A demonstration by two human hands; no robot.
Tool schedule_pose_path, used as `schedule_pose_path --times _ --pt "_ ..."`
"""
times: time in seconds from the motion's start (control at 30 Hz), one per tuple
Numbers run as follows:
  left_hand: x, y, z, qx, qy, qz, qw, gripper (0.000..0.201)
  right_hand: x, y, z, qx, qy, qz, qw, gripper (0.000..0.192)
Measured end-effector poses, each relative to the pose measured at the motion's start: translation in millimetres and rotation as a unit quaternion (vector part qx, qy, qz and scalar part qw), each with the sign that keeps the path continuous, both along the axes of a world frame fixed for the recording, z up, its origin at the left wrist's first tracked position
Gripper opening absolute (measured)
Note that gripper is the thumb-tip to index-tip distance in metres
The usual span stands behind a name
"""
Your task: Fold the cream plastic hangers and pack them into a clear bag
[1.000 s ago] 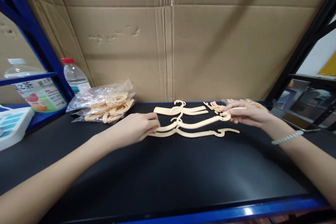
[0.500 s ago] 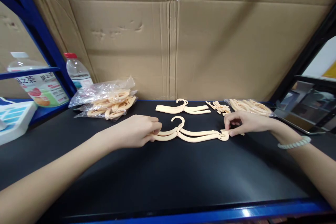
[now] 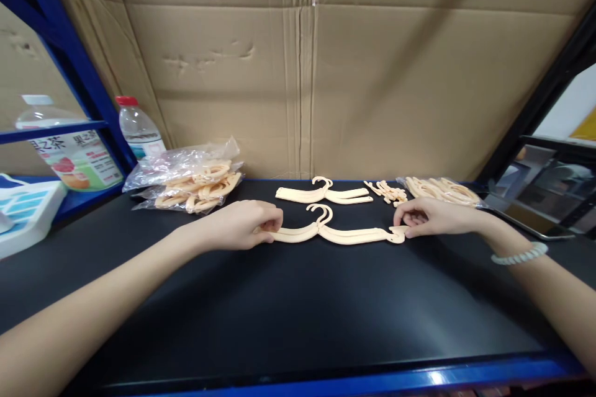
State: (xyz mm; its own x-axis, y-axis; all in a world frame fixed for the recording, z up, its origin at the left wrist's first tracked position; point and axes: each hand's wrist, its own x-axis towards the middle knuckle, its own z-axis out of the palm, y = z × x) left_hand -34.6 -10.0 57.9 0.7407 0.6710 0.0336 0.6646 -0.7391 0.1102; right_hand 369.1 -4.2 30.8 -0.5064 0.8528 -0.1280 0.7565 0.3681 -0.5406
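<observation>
A small stack of cream plastic hangers [image 3: 344, 234] lies flat on the black shelf top [image 3: 298, 316]. My left hand [image 3: 242, 225] pinches the stack's left end. My right hand [image 3: 431, 217] pinches its right end; a pale bead bracelet is on that wrist. Just behind lies a second stack of the same hangers [image 3: 326, 193], apart from both hands.
A clear bag of cream hangers [image 3: 190, 180] lies back left. Loose small clips [image 3: 385, 191] and more hangers in plastic [image 3: 442, 190] lie back right. Two bottles [image 3: 137, 127] stand at left, by a blue shelf post [image 3: 60, 56]. Cardboard [image 3: 302, 74] walls the back.
The separate hangers have been brought together into one aligned stack. Both hands moved closer to the back, still on the stack's two ends.
</observation>
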Motion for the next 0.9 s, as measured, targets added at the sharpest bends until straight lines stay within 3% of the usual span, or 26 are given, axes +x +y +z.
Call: schedule_pose_path --times 0.07,0.17,0.3,0.5,0.67,0.9 --pt "-0.4 2.8 -0.6 -0.017 -0.016 -0.003 1.000 0.002 -0.2 -0.9 2.0 0.011 -0.007 -0.003 1.000 0.027" --pt "1.2 14.5 -2.3 -0.022 -0.048 -0.003 0.999 0.019 -2.7 -3.3 5.6 0.024 -0.002 -0.008 1.000 0.032" --pt "13.2 42.8 -10.0 0.093 -0.030 0.007 0.995 0.021 -8.7 -2.3 4.1 0.090 0.039 -0.036 0.994 0.032" --pt "37.5 72.9 -30.0 0.143 -0.014 0.010 0.990 0.015 -11.5 3.9 -6.5 0.147 0.086 -0.079 0.982 0.031" --pt "45.0 72.3 -34.6 0.170 -0.023 0.029 0.985 0.015 -10.1 5.2 -6.2 0.161 0.106 -0.095 0.977 0.030" --pt "35.3 52.2 -14.7 0.164 -0.104 0.080 0.978 0.014 -2.8 11.4 -6.3 0.229 0.140 -0.155 0.951 0.031"
